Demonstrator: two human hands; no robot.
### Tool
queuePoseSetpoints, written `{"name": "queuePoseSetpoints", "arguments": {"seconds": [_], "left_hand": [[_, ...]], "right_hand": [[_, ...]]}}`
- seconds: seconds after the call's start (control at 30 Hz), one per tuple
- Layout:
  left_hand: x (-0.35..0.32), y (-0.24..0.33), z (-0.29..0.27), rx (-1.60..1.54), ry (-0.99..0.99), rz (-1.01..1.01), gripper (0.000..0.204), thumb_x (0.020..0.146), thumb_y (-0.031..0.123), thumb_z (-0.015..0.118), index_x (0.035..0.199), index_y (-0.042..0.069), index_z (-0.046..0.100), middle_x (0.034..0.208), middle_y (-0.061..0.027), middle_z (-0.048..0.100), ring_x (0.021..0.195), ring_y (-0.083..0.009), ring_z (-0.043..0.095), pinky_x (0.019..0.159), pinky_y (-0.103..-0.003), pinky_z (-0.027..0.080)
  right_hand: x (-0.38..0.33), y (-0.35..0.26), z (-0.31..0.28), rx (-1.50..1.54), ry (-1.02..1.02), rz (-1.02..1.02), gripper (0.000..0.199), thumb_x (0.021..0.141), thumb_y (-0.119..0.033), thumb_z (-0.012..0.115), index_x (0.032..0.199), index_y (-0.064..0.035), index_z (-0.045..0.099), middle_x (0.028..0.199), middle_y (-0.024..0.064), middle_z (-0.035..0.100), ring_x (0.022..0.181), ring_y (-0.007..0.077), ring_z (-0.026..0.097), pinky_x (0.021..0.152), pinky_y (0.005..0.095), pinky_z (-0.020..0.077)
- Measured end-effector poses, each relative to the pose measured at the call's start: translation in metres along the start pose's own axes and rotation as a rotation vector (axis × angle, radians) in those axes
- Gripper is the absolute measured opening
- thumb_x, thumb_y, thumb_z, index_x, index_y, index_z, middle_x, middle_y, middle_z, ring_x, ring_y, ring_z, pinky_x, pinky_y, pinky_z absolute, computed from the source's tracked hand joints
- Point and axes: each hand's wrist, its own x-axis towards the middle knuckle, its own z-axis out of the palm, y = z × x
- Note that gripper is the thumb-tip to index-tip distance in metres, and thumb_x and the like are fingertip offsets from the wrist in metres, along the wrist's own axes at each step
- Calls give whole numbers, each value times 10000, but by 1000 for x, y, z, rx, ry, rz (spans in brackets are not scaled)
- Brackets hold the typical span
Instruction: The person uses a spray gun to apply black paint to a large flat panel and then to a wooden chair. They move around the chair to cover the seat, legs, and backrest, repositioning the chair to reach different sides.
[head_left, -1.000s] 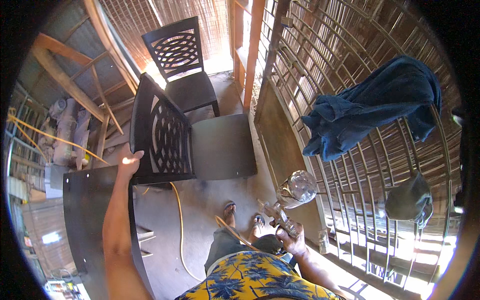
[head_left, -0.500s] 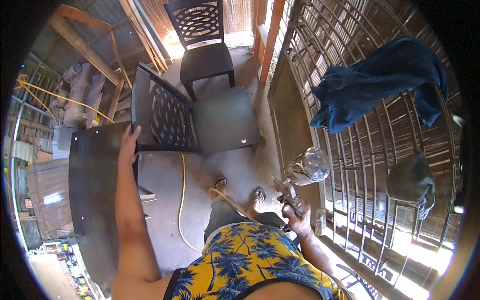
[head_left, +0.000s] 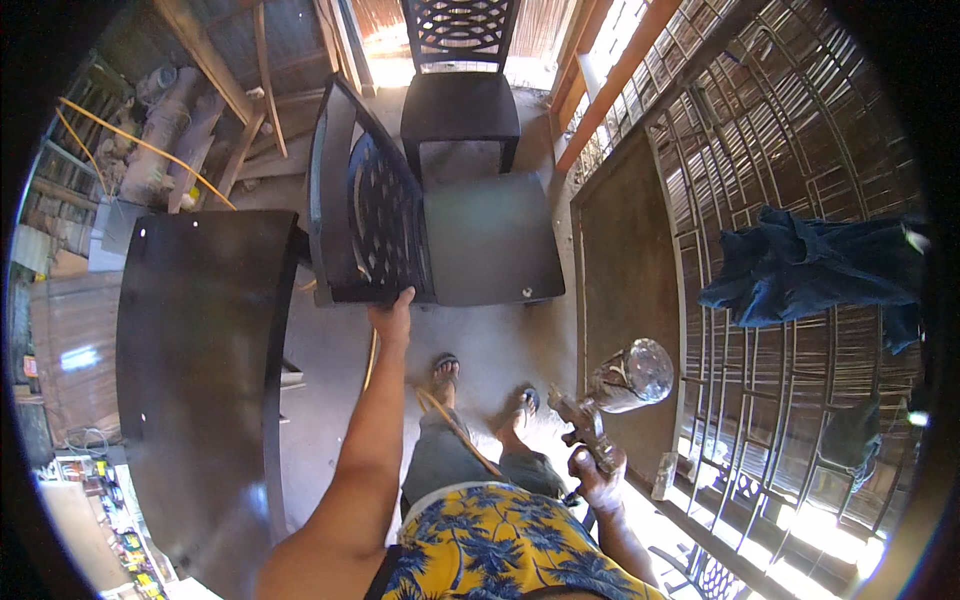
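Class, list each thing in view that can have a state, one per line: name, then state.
Left hand: at near chair's backrest edge, fingers hidden
Right hand: closed around spray gun
Spray gun: held
Clear cup: attached to spray gun, contents unclear
Near chair: upright
Far chair: upright
Blue cloth: hanging in folds

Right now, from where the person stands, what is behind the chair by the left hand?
Another dark chair stands behind it. The nearer chair hides part of the floor there.
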Motion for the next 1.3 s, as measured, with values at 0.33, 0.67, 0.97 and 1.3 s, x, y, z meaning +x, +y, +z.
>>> {"name": "queuePoseSetpoints", "arguments": {"seconds": [0.33,0.67,0.97,1.3], "left_hand": [[-11,68,-1,-7,-28,48,569,710,8,899,1237,-11,685,1223,-74,722,1074,-229,684,1004,-356,522],[28,139,-15,212,-61,-15,547,695,18,868,1213,-5,696,1186,-72,729,1067,-231,680,973,-389,517],[207,144,23,489,-117,-165,594,658,285,889,1133,-48,762,1149,-193,775,1068,-325,732,902,-430,568],[348,168,106,783,-258,-23,587,659,363,857,1070,-51,788,1117,-255,777,1086,-371,751,945,-422,579]], "right_hand": [[3,-5,-4,-2,0,-47,549,1013,-456,718,1096,86,700,742,60,664,573,101,571,530,279,449],[24,-11,-29,23,23,-8,433,1016,-359,692,1150,51,738,668,12,624,575,92,579,548,283,462],[58,-10,20,-12,8,77,404,991,-297,705,1140,78,705,700,22,633,569,89,563,535,265,460],[83,-24,144,-102,80,73,457,999,-353,677,1154,75,713,698,36,648,591,109,598,561,285,475]]}}
